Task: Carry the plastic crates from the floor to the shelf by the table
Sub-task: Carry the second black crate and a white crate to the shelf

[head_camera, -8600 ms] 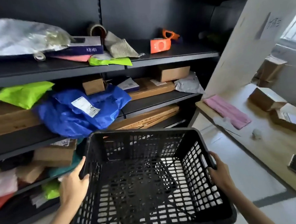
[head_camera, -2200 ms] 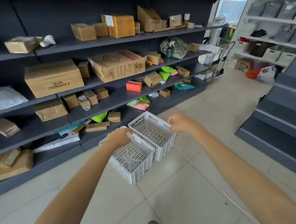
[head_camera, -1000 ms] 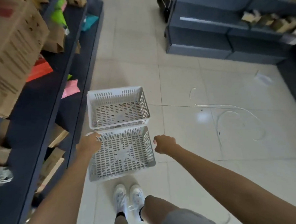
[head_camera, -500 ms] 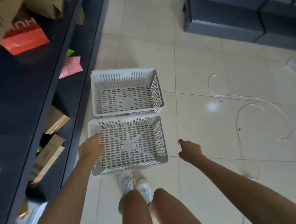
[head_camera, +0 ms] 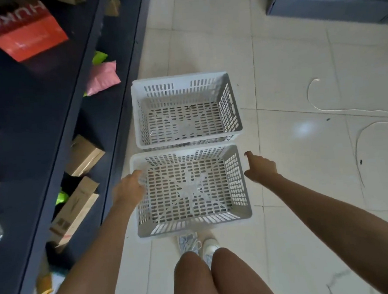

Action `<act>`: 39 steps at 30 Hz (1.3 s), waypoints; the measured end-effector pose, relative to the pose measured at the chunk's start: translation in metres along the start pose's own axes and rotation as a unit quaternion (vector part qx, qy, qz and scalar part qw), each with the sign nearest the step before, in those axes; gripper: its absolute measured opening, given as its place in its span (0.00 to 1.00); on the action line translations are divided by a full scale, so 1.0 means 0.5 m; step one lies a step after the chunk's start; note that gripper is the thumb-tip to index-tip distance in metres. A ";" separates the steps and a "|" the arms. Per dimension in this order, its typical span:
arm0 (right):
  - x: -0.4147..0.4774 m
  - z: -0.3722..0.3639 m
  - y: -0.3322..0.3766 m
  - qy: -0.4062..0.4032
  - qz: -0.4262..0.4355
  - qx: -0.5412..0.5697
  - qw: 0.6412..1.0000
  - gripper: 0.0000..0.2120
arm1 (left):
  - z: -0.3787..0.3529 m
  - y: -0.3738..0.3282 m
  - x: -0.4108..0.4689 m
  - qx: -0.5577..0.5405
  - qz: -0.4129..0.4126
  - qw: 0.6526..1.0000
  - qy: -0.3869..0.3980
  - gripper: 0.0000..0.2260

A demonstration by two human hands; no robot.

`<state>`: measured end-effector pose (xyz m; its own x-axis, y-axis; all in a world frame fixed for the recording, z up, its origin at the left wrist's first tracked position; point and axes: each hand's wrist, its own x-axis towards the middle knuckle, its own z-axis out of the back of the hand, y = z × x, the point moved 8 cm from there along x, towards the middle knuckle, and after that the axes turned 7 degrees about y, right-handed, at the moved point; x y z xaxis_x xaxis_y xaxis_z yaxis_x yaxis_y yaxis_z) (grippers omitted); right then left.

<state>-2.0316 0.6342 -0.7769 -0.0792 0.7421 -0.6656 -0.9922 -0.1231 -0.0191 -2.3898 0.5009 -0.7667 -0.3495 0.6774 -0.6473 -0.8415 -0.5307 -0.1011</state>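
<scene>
Two white plastic crates sit end to end on a tiled floor [head_camera: 286,73], the far crate [head_camera: 184,111] at 12 o'clock of the near crate [head_camera: 191,188]. The left hand [head_camera: 129,187] curls its fingers over the near crate's left rim. The right hand [head_camera: 260,167] hangs just beside the right rim, forefinger stretched out, holding nothing. At 9 o'clock a dark shelf [head_camera: 34,106] carries a red box [head_camera: 27,34] and a pink packet [head_camera: 103,78]. Pale shoes [head_camera: 194,242] stand at 6 o'clock, and a white cord [head_camera: 327,111] loops at 3 o'clock.
</scene>
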 end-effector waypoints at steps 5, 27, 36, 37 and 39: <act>0.086 -0.062 -0.035 -0.017 -0.024 0.008 1.000 0.26 | -0.117 0.028 0.087 -0.019 -0.006 1.000 0.013 0.24; 0.237 -0.388 -0.097 -0.129 -0.064 0.301 0.943 0.38 | -0.352 0.184 0.258 -0.225 0.104 0.969 -0.014 0.39; 0.114 -0.346 -0.133 -0.125 -0.149 0.362 0.912 0.24 | -0.277 0.146 0.197 -0.186 0.071 0.980 -0.016 0.42; 0.098 -0.330 -0.137 -0.131 -0.155 0.360 0.911 0.23 | -0.259 0.140 0.186 -0.184 0.069 0.980 -0.015 0.41; 0.073 -0.289 -0.143 -0.135 -0.160 0.351 0.913 0.23 | -0.209 0.122 0.167 -0.163 0.059 0.985 -0.020 0.39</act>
<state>-1.9494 0.5750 -0.9078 0.2980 0.8130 -0.5002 -0.7780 0.5105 0.3662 -2.4272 0.4718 -0.9059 -0.4578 0.6180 -0.6392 -0.6202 -0.7371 -0.2684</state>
